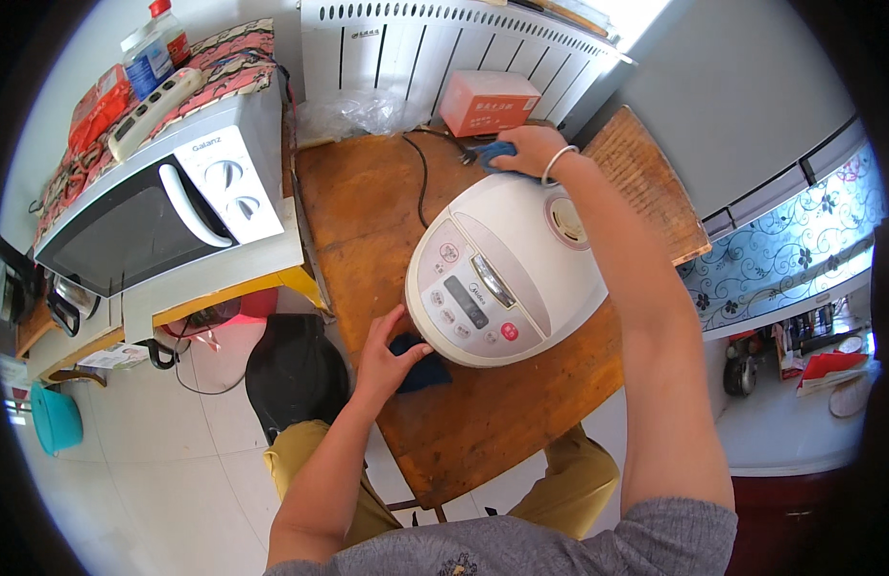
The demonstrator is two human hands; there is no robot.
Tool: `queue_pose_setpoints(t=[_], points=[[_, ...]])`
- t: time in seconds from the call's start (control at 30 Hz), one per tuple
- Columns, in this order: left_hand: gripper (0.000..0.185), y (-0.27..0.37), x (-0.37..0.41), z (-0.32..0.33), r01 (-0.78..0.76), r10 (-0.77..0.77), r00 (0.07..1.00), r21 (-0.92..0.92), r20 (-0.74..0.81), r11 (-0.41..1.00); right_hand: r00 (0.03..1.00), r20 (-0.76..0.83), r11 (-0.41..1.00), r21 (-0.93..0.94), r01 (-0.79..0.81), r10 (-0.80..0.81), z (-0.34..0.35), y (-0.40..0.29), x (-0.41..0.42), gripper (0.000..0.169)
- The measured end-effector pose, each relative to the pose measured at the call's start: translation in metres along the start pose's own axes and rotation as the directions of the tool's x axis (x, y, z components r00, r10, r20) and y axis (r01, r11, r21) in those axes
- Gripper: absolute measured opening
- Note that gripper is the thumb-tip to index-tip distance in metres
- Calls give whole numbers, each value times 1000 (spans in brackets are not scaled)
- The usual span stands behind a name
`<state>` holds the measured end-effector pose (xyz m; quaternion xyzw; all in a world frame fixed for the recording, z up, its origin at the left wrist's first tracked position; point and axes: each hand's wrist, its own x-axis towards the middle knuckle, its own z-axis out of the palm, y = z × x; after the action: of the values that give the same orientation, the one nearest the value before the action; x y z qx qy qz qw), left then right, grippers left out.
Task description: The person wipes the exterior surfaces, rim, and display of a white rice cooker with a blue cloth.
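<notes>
A white Midea rice cooker [509, 252] stands on a brown wooden table [358, 216], its control panel turned towards me. My right hand [532, 149] reaches over to the cooker's far side and holds a blue cloth [496, 155] against it. At the near left, my left hand [390, 356] rests with fingers and thumb against the cooker's lower front edge. A dark blue cloth [423, 369] lies on the tabletop beneath that hand. Behind the cooker, a black power cord [423, 173] trails over the wood, with its plug near the blue cloth.
A Galanz microwave [164, 209] stands on a cabinet at the left, carrying a power strip [156, 114] and jars. An orange box [488, 104] sits against the white radiator [387, 50]. At the right leans a wooden board [642, 187]. A black stool [297, 371] is beside the table.
</notes>
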<state>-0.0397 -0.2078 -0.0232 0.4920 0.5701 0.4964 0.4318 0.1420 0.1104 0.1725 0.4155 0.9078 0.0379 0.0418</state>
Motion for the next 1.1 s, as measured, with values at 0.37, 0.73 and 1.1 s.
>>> queue_pose_setpoints(t=[0.37, 0.73, 1.1], points=[[62, -13, 0, 6, 77, -75, 997, 59, -27, 995, 902, 193, 892, -173, 419, -386, 13, -190, -31, 31], [31, -55, -5, -58, 179, -127, 855, 55, -503, 982, 814, 203, 835, 46, 548, -545, 29, -255, -150, 25], [33, -25, 4, -70, 134, -243, 803, -233, -545, 963, 992, 101, 992, -93, 90, -81, -1, -184, -30, 38]])
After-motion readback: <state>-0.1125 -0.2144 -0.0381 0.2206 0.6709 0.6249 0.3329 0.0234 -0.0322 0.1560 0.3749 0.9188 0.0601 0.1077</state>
